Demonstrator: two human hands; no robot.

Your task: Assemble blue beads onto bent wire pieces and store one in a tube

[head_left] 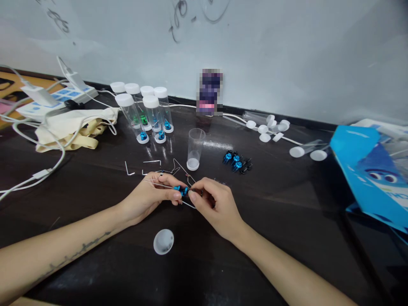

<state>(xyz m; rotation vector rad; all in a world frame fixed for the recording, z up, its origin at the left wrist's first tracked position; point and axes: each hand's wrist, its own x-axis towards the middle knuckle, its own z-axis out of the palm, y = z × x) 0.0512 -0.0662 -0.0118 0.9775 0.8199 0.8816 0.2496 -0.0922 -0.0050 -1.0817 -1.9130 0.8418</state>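
Note:
Between thumb and fingers, my left hand (156, 193) grips a small blue metal part (181, 190) with thin wire running by it. My right hand (216, 203) is pinched closed against the right end of that part; a tiny dark piece shows at its fingertips, too small to name. Just beyond the hands lie bent thin wires (176, 162) and L-shaped hex keys (153, 161). A clear tube (196, 144) with a white base stands upright behind them. Nearer to me sits a white cap (163, 241) with small dark bits inside.
Several capped clear tubes (151, 102) holding blue or green parts stand back left. Blue and black parts (236, 159) lie right of centre, with loose white caps (264, 137) behind. A phone (209, 91) leans on the wall. Cables, a power strip (60, 100) and a blue bag (353, 170) flank the table.

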